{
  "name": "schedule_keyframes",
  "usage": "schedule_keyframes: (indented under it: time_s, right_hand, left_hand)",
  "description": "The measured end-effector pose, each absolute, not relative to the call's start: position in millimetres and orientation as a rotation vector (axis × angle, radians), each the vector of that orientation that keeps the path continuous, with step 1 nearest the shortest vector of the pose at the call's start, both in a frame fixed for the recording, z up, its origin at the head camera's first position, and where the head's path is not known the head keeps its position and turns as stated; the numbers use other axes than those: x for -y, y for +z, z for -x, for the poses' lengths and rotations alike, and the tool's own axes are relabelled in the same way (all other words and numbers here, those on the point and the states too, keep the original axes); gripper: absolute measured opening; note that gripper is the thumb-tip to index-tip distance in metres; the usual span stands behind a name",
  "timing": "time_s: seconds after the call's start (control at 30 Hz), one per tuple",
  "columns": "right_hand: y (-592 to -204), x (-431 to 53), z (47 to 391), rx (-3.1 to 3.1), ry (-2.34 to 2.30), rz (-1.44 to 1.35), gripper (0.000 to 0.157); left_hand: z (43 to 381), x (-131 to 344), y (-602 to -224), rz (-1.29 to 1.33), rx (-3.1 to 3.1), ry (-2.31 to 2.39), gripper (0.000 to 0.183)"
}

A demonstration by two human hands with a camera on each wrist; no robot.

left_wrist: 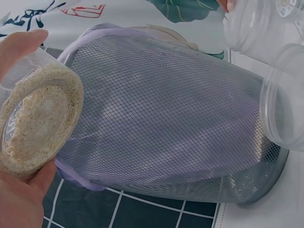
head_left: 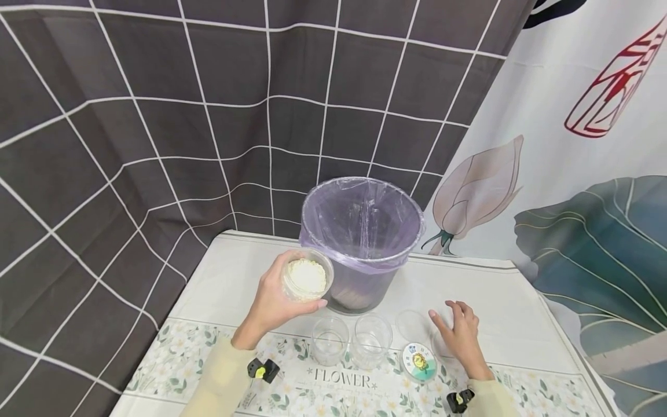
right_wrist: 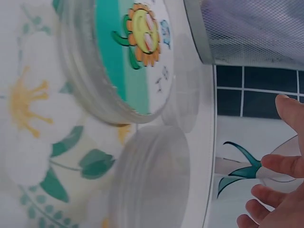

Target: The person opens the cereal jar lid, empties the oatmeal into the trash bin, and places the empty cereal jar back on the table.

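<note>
My left hand (head_left: 272,301) grips a clear plastic jar (left_wrist: 40,118) of pale, flaky grain-like bits. The lidless jar is raised above the table by the bin's front left side, its mouth showing in the head view. Fingers and thumb wrap its sides. My right hand (head_left: 462,336) hovers at the right with fingers spread and loosely bent, holding nothing. Below and beside it lie a lid with a sunflower sticker (right_wrist: 128,57) and two clear lids, one nearer the hand (right_wrist: 156,180) and one farther back (head_left: 413,325).
A mesh bin (head_left: 359,284) lined with a purple bag (head_left: 365,231) stands at the table's back. Two clear jars, left (head_left: 330,341) and right (head_left: 372,341), stand before it. Curtains hang behind, and a flowered runner (head_left: 292,382) crosses the white tabletop (head_left: 234,266).
</note>
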State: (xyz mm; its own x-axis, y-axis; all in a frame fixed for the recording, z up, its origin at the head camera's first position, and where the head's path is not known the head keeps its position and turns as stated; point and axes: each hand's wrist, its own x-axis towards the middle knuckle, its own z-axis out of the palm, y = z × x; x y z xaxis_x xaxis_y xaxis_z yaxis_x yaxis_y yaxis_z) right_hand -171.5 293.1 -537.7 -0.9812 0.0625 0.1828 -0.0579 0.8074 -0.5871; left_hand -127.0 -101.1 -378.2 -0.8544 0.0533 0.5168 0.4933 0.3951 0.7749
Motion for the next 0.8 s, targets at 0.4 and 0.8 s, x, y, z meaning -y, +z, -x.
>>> schedule_keyframes:
  time_s: [0.4, 0.8]
  right_hand:
    - [-527, -290, 179, 2.789, 0.903, -0.041, 0.061]
    - [-515, -287, 184, 2.765, 0.914, -0.144, 0.059]
  left_hand:
    - [133, 102, -373, 0.509, 2.199, -1.43, 0.087]
    - [135, 103, -367, 0.5, 2.204, -1.403, 0.088]
